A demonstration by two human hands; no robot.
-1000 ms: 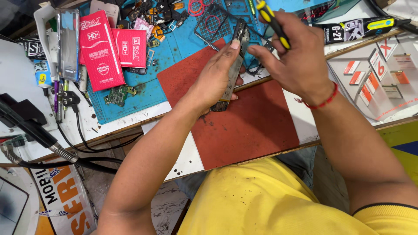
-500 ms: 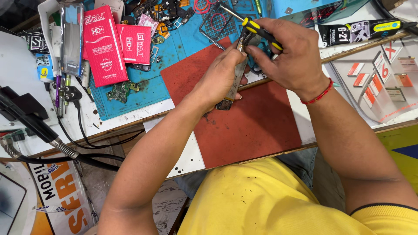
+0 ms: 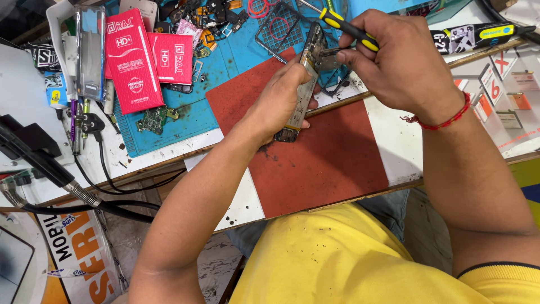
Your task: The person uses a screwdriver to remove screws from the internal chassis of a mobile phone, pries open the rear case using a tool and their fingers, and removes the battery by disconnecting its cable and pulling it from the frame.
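Note:
My left hand (image 3: 279,95) grips an opened phone frame (image 3: 304,84), held on edge above a red mat (image 3: 332,157). My right hand (image 3: 402,62) holds a yellow-and-black screwdriver (image 3: 347,27) and pinches a small part at the frame's upper end. A red thread band circles my right wrist. The screwdriver's tip points up and to the left, away from the phone.
Two red packets (image 3: 132,59) lie on a blue work mat (image 3: 185,115) with loose circuit parts (image 3: 153,118). A clear phone case (image 3: 90,50) and tools stand at the left. Black cables (image 3: 112,180) hang off the front edge. A glue tube (image 3: 478,35) lies at the right.
My hands and the phone frame have stayed together over the red mat. The screwdriver has tilted flatter across my right hand. The view has shifted slightly.

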